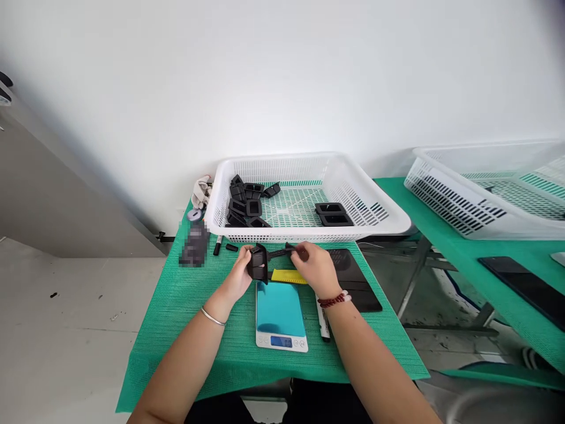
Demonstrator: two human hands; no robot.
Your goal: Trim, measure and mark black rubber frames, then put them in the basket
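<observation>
Holding the black molded part [259,263] in my left hand [239,272], I have my fingers closed narrowly on its left side, above the far edge of the scale [281,309]. My right hand [314,266] pinches the right end of a thin black piece [279,254], whose left end reaches the part; I cannot tell whether the two are joined. Just nearer than this piece, a yellow strip [289,276] runs toward my right hand. The scale lies on the green-covered surface [233,341], its display [281,341] lit. To its right is a white marker [323,321] with a black end, and farther right a dark flat panel [355,280] lies partly behind my right hand. On the far side, a white basket [304,231] holds a pile of black parts [247,203] at the left and two black frames [334,214] side by side at the right. A black-ended pen [218,245] and a small black cap [232,247] lie just nearer than the basket's left side.
</observation>
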